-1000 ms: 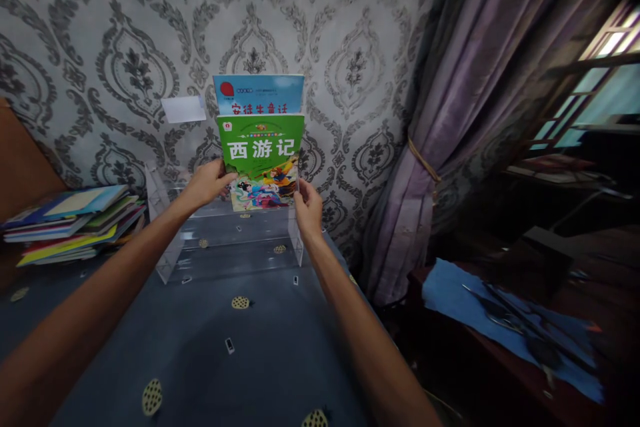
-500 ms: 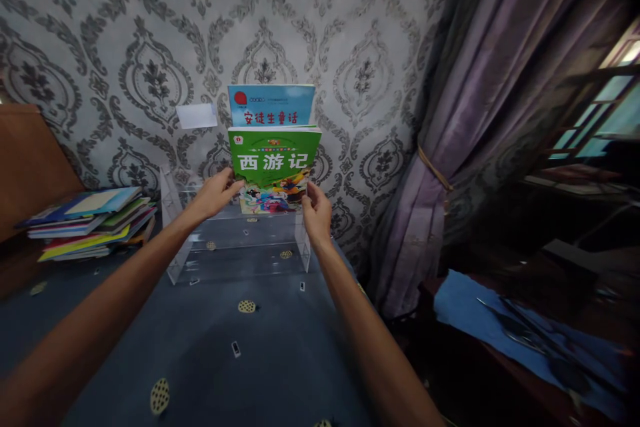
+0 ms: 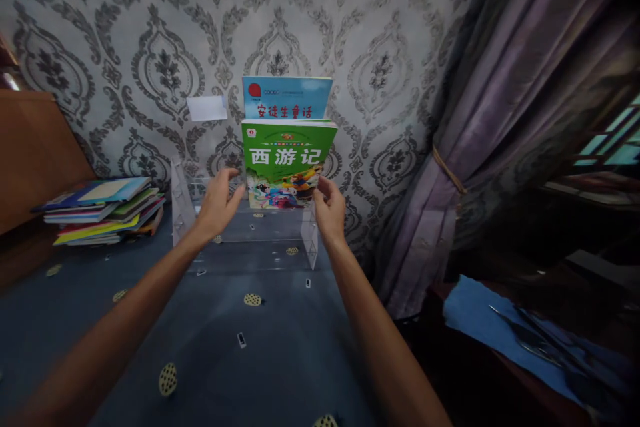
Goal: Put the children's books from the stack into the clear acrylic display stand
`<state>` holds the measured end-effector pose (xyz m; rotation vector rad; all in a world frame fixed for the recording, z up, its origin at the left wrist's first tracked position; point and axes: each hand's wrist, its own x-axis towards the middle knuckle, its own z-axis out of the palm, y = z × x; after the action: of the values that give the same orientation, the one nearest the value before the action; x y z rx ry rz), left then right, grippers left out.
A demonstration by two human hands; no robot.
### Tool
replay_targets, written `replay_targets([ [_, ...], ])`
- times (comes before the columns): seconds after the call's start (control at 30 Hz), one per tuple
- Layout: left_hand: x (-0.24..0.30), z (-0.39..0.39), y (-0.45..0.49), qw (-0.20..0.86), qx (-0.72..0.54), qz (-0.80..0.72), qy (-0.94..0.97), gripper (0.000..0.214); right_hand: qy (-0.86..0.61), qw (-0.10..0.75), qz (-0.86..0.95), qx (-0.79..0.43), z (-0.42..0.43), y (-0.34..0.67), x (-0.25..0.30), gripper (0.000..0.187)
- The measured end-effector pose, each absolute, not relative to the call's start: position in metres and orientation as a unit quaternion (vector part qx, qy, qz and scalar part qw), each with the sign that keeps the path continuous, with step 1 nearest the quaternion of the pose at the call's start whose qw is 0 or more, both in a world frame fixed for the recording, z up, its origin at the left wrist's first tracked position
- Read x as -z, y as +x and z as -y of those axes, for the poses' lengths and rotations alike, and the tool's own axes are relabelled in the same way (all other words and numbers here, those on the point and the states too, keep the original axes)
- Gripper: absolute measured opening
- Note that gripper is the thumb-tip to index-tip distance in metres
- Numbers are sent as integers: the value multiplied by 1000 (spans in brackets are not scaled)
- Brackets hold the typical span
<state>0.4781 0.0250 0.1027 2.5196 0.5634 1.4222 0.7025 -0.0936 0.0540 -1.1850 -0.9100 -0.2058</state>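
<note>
A green book (image 3: 290, 157) with white title characters and a colourful picture stands upright on a clear plastic stand (image 3: 310, 237). Behind it a blue book (image 3: 287, 97) with red characters rises above its top edge. My left hand (image 3: 219, 203) is just off the green book's left side, thumb and fingers apart, holding nothing. At the lower right edge of the same book, my right hand (image 3: 330, 210) has its fingers curled with the thumb by the cover; its fingertips are partly hidden.
A pile of books (image 3: 103, 210) lies to the left on the blue patterned tablecloth (image 3: 210, 320). Patterned wallpaper is close behind the stand, with a white label (image 3: 207, 108) in front of it. A tied purple curtain (image 3: 425, 233) hangs right, near a blue cloth (image 3: 500, 327) bearing dark utensils.
My left hand has come away from the green book's left edge, its fingers opening. My right hand stays at the right edge. The whole view has shifted slightly.
</note>
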Motion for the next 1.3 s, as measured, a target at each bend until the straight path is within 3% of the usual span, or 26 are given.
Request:
replay_targets([
  [0.43,50,17,414,-31,-375,-111,920,28,-545,721,351,245,120,681,-84,41],
  [0.63,51,14,411,-87,-322,-105,937,26,-500,670,414,361,136,639,-103,29],
  [0.73,51,14,412,-97,-314,-104,939,21,-475,638,519,313,131,610,-94,25],
  [0.97,41,-5,397,-40,-355,-79,931,28,-453,443,744,212,104,542,-24,33],
  [1.17,14,-33,367,-80,-396,-168,899,24,-468,392,773,175,99,516,32,33],
  [1.3,-2,-62,345,-84,-431,-283,853,23,-473,264,831,123,100,509,49,20],
])
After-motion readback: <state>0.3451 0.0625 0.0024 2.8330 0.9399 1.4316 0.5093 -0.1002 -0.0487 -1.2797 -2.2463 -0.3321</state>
